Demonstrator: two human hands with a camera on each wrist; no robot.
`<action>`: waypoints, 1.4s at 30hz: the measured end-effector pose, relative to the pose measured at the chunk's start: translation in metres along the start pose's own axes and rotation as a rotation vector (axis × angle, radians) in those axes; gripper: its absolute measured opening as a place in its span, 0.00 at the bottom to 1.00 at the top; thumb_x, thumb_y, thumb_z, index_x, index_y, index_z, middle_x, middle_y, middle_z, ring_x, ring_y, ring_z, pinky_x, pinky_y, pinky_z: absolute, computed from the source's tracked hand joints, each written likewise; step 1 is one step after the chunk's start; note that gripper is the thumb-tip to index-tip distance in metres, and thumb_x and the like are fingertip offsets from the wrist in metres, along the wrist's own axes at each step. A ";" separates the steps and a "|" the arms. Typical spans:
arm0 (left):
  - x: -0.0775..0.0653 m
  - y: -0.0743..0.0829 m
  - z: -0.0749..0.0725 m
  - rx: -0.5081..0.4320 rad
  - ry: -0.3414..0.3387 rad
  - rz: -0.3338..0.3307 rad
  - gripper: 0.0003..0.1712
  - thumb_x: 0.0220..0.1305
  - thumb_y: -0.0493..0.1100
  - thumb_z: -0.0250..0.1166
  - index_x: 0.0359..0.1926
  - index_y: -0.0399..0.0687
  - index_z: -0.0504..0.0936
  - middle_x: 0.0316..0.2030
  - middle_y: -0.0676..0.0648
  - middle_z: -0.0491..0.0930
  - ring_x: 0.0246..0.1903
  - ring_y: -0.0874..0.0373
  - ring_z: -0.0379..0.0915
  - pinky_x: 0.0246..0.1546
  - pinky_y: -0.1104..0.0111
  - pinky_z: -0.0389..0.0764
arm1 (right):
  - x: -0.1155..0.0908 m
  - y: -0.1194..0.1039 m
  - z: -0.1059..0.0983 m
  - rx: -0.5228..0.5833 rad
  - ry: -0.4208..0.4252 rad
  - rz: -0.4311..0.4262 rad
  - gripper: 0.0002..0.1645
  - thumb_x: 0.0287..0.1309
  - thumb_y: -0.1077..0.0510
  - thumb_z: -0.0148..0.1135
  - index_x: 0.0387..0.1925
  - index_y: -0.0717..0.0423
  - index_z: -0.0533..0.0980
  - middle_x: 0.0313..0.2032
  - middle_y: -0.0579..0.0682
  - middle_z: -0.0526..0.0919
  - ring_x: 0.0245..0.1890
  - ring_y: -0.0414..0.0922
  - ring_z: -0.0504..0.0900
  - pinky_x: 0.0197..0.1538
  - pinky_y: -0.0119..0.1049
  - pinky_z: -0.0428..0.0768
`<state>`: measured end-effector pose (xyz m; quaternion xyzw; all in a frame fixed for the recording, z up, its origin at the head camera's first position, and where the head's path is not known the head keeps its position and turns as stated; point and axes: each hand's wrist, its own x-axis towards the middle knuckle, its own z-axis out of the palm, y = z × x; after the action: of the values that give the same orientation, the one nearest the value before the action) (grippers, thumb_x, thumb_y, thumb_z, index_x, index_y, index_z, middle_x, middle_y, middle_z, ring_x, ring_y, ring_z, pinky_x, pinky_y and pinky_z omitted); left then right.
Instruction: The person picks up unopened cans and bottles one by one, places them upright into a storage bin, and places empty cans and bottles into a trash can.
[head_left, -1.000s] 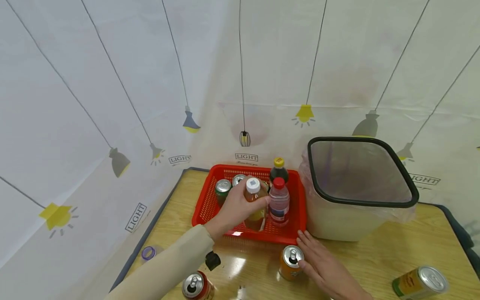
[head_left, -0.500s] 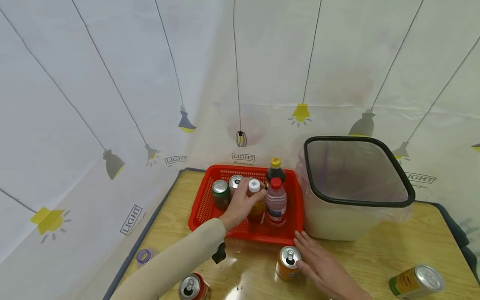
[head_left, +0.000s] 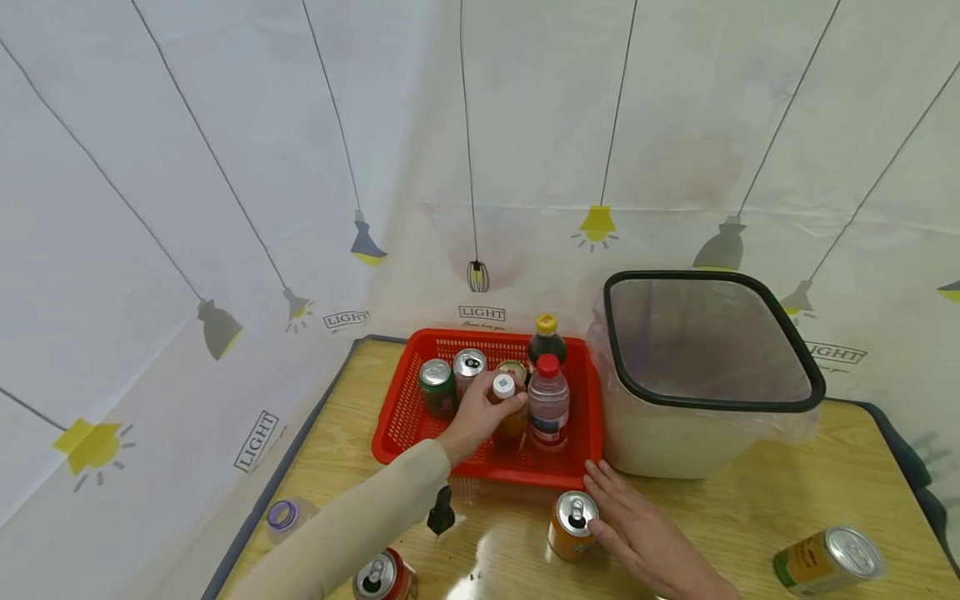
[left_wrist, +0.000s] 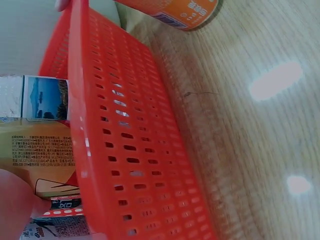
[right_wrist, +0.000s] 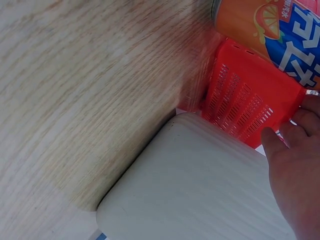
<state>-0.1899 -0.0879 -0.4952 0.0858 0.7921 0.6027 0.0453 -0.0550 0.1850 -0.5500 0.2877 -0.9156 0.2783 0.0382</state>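
In the head view my left hand (head_left: 474, 421) grips a white-capped drink bottle (head_left: 512, 432) by its upper part, thumb and fingers around it. The bottle stands upright inside a red plastic basket (head_left: 487, 473); its yellow-orange label (left_wrist: 37, 147) shows in the left wrist view. Right beside it is a red-capped bottle (head_left: 550, 404), with a yellow-capped dark bottle (head_left: 547, 346) behind. Several cans, including a green can (head_left: 438, 392), share the basket. My right hand (head_left: 648, 533) lies with straight fingers at the basket's front right corner, its thumb next to an orange can (head_left: 567, 537).
A lined white bin (head_left: 660, 437) stands right of the basket. On the wooden table are a red can (head_left: 386, 579) in front, a yellow-green can (head_left: 825, 562) lying at the right, and an uncapped bottle with a purple neck ring (head_left: 288, 518) at the left.
My left hand has lowered the white-capped bottle into the basket, beside the red-capped bottle. My right hand keeps its place at the basket's corner. The head view has shifted slightly.
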 end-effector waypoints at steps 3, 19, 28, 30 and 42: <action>0.000 -0.003 0.000 -0.005 0.001 0.005 0.14 0.66 0.37 0.72 0.50 0.38 0.85 0.52 0.44 0.77 0.51 0.55 0.72 0.57 0.58 0.76 | 0.001 -0.001 0.000 0.000 -0.024 0.029 0.33 0.76 0.43 0.56 0.72 0.57 0.72 0.76 0.48 0.64 0.77 0.51 0.60 0.72 0.17 0.39; 0.004 -0.006 0.004 0.080 0.007 -0.025 0.20 0.62 0.44 0.76 0.52 0.41 0.84 0.49 0.47 0.81 0.45 0.57 0.75 0.50 0.61 0.79 | 0.002 -0.004 -0.001 0.004 -0.032 0.055 0.34 0.75 0.42 0.56 0.72 0.56 0.72 0.76 0.46 0.64 0.76 0.52 0.61 0.72 0.18 0.39; -0.002 0.002 0.004 0.059 0.030 -0.004 0.33 0.63 0.45 0.75 0.65 0.39 0.77 0.61 0.39 0.76 0.58 0.49 0.73 0.62 0.53 0.77 | 0.002 -0.004 -0.001 0.004 -0.045 0.075 0.34 0.75 0.41 0.55 0.73 0.55 0.71 0.77 0.45 0.63 0.77 0.50 0.60 0.71 0.20 0.41; -0.005 0.004 0.003 0.089 0.038 -0.007 0.36 0.63 0.47 0.75 0.68 0.40 0.75 0.63 0.39 0.73 0.61 0.48 0.71 0.64 0.52 0.75 | 0.003 -0.005 -0.001 0.004 -0.052 0.083 0.34 0.76 0.41 0.55 0.73 0.55 0.71 0.77 0.46 0.63 0.77 0.50 0.60 0.72 0.22 0.43; -0.033 0.018 -0.008 0.239 0.047 -0.010 0.45 0.64 0.55 0.73 0.75 0.46 0.64 0.71 0.43 0.63 0.70 0.46 0.62 0.72 0.47 0.65 | 0.001 -0.002 0.001 0.023 -0.012 0.044 0.33 0.75 0.43 0.57 0.72 0.57 0.71 0.77 0.48 0.64 0.79 0.44 0.55 0.71 0.17 0.40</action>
<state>-0.1571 -0.0971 -0.4773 0.0727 0.8596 0.5055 0.0191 -0.0545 0.1825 -0.5491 0.2694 -0.9187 0.2879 0.0232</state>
